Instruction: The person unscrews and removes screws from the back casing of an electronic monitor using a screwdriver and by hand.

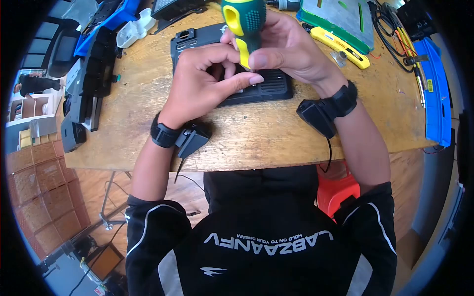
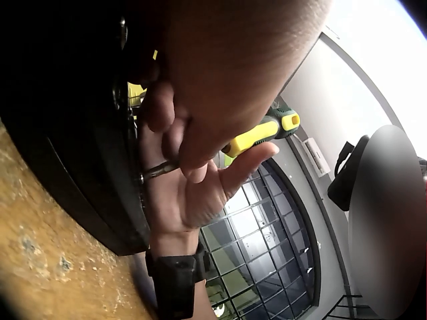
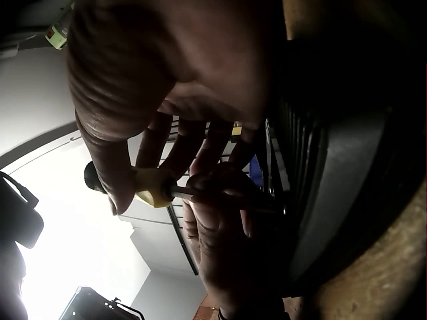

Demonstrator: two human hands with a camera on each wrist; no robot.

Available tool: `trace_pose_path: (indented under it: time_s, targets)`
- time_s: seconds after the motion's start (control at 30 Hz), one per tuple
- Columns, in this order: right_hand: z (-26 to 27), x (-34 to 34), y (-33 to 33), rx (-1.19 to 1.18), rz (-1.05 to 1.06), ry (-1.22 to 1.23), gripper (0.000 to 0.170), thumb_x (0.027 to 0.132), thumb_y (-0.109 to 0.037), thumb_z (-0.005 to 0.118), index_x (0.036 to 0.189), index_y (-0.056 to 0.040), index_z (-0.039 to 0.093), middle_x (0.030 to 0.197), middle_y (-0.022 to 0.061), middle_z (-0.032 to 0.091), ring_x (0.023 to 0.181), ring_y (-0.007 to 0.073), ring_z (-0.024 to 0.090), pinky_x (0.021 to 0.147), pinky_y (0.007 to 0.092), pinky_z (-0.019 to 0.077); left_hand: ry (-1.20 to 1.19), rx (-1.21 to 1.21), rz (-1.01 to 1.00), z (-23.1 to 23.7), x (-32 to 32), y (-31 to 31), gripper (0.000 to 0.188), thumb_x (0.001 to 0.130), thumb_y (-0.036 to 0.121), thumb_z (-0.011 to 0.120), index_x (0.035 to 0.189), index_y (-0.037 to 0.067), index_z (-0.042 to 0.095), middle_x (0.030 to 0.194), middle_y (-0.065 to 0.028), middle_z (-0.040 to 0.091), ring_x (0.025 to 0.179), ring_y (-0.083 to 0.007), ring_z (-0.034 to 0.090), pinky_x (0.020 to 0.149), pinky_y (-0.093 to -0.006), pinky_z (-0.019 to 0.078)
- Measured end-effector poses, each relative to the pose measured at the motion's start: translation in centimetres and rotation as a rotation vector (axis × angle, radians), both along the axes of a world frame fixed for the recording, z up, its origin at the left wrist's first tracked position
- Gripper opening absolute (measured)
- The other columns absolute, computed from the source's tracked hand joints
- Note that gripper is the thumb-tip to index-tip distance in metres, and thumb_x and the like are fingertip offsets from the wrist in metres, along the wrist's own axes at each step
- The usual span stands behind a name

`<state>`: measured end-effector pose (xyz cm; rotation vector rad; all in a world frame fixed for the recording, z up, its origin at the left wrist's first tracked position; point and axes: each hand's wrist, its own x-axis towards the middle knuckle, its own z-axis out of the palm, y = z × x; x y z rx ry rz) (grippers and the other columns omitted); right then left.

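A green and yellow screwdriver (image 1: 244,29) stands over a black device (image 1: 274,88) lying on the wooden table. The right hand (image 1: 291,52) grips its handle, thumb on the yellow part. The left hand (image 1: 202,81) pinches low around the shaft with thumb and forefinger, just above the device. In the left wrist view the metal shaft (image 2: 160,170) meets the device's dark face (image 2: 73,147) below the left fingers. From the right wrist, the shaft (image 3: 190,193) runs past the left fingertips to the device; its tip is hard to make out.
A yellow cutter (image 1: 340,47) and a green-edged mat (image 1: 340,19) lie behind the right hand. Blue bins (image 1: 434,93) stand at the right edge, near cables (image 1: 390,29). Black housings (image 1: 89,84) line the left side, with a white tray (image 1: 136,28) at the back left.
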<state>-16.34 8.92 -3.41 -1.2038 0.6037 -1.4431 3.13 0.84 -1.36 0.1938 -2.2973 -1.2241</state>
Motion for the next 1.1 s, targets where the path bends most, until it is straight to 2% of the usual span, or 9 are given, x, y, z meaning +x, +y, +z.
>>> trace_pose_path:
  time_s: [0.03, 0.07, 0.23, 0.47, 0.63, 0.73, 0.83, 0.97, 1.1]
  targets:
    - [-0.2, 0.1, -0.1, 0.059, 0.059, -0.075, 0.078, 0.074, -0.026, 0.095, 0.136, 0.0024, 0.056, 0.127, 0.0115, 0.066, 0.12, 0.0213, 0.062, 0.109, 0.0351, 0.0457, -0.048, 0.087, 0.009, 0.0, 0.2, 0.2, 0.017, 0.081, 0.006, 0.087, 0.091, 0.001, 0.074, 0.06, 0.0046, 0.052, 0.057, -0.003, 0.045, 0.054, -0.0218, 0.0356]
    - [-0.2, 0.0, 0.3, 0.009, 0.058, -0.083, 0.066, 0.081, -0.015, 0.089, 0.135, 0.0022, 0.056, 0.125, 0.0101, 0.066, 0.117, 0.0191, 0.062, 0.106, 0.0328, 0.047, -0.094, 0.173, 0.017, -0.1, 0.3, 0.3, 0.018, 0.081, 0.006, 0.087, 0.092, 0.001, 0.073, 0.06, 0.0046, 0.053, 0.058, -0.0028, 0.045, 0.054, -0.0216, 0.0356]
    - [1.5, -1.1, 0.6, 0.178, 0.277, -0.166, 0.058, 0.084, -0.009, 0.08, 0.135, 0.0022, 0.056, 0.126, 0.0107, 0.066, 0.118, 0.019, 0.062, 0.106, 0.0327, 0.0464, -0.004, 0.109, -0.048, -0.4, 0.1, 0.0, 0.018, 0.082, 0.007, 0.086, 0.093, 0.001, 0.073, 0.06, 0.0049, 0.052, 0.056, -0.0026, 0.042, 0.054, -0.0213, 0.0342]
    - [0.2, 0.0, 0.3, -0.023, 0.059, -0.006, 0.063, 0.079, -0.01, 0.088, 0.134, -0.0002, 0.058, 0.125, 0.0079, 0.066, 0.116, 0.0188, 0.062, 0.107, 0.033, 0.0451, 0.005, -0.016, 0.029, 0.2, 0.0, 0.3, 0.024, 0.082, 0.012, 0.088, 0.079, 0.004, 0.066, 0.055, 0.005, 0.049, 0.053, -0.0034, 0.04, 0.055, -0.0211, 0.0347]
    - [1.0, -0.4, 1.0, 0.125, 0.066, -0.016, 0.059, 0.083, -0.011, 0.082, 0.135, 0.0011, 0.057, 0.122, 0.0088, 0.067, 0.111, 0.0175, 0.065, 0.101, 0.0309, 0.0492, 0.001, 0.104, -0.018, -0.3, 0.1, 0.3, 0.018, 0.083, 0.012, 0.087, 0.085, 0.003, 0.071, 0.056, 0.005, 0.05, 0.053, -0.0026, 0.041, 0.054, -0.0214, 0.0344]
    - [0.8, -1.3, 0.3, 0.12, 0.284, -0.129, 0.062, 0.082, -0.012, 0.083, 0.136, 0.0019, 0.056, 0.124, 0.0101, 0.067, 0.113, 0.0184, 0.064, 0.102, 0.0324, 0.0489, 0.033, 0.121, -0.021, -0.3, 0.0, 0.4, 0.016, 0.084, 0.011, 0.087, 0.09, 0.003, 0.074, 0.057, 0.0056, 0.051, 0.053, -0.0019, 0.041, 0.052, -0.0213, 0.033]
    - [0.8, 0.0, 0.6, -0.029, 0.082, -0.013, 0.064, 0.08, -0.01, 0.086, 0.136, 0.0016, 0.057, 0.125, 0.0103, 0.066, 0.117, 0.0193, 0.063, 0.105, 0.0338, 0.0473, 0.02, 0.118, -0.003, -0.4, 0.0, 0.3, 0.015, 0.084, 0.01, 0.086, 0.092, 0.003, 0.075, 0.058, 0.006, 0.052, 0.053, -0.0015, 0.042, 0.052, -0.021, 0.0327]
    - [-0.7, -0.4, -0.3, -0.083, 0.091, -0.049, 0.06, 0.08, -0.007, 0.087, 0.133, 0.0004, 0.059, 0.126, 0.0107, 0.066, 0.117, 0.0193, 0.062, 0.106, 0.0342, 0.0459, -0.036, 0.111, -0.02, 0.1, 0.3, 0.4, 0.015, 0.084, 0.009, 0.086, 0.091, 0.003, 0.075, 0.058, 0.0062, 0.053, 0.053, -0.0009, 0.042, 0.051, -0.0204, 0.0334]
    - [0.9, -0.3, 0.9, 0.145, 0.095, -0.096, 0.06, 0.079, -0.008, 0.088, 0.132, 0.0, 0.059, 0.124, 0.0106, 0.067, 0.116, 0.019, 0.062, 0.106, 0.0339, 0.0455, 0.014, 0.064, -0.076, -0.6, 0.2, 0.0, 0.015, 0.084, 0.011, 0.087, 0.088, 0.003, 0.074, 0.058, 0.0061, 0.054, 0.053, -0.0005, 0.042, 0.051, -0.0195, 0.0328]
